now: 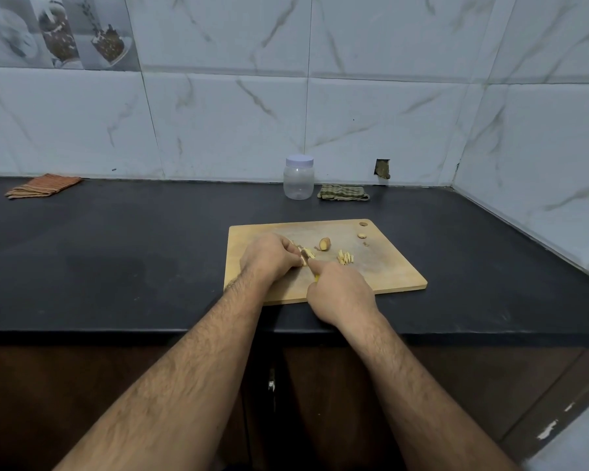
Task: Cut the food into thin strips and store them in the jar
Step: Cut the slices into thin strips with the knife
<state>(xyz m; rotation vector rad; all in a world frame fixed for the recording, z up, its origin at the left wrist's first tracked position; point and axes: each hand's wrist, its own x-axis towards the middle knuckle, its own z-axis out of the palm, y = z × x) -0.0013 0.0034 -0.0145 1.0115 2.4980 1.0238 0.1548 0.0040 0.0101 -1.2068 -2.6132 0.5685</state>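
On the wooden cutting board, the left hand has its fingers curled down on a small stack of pale slices and pins them in place. The right hand is closed round a yellow-handled knife, whose short blade lies against the slices just beside the left fingertips. A finished heap of strips lies to the right of the blade, and an uncut chunk waits a little farther back.

The main danger seems to be the closeness of blade and fingertips: the pieces are small, so if the stack slips or the knife drifts left, it could nick a finger. Small slices may also roll under pressure and give thick, uneven strips. Cut strips could be pushed off the board when the hand shifts.

The jar stands far back on the counter, near the wall, with its lid on, so it must be opened before any storing. A green cloth lies just right of it. The near edge of the board sits close to the counter edge, which leaves little room in front. To the left there is a wide open stretch of dark surface; an orange cloth lies far left.
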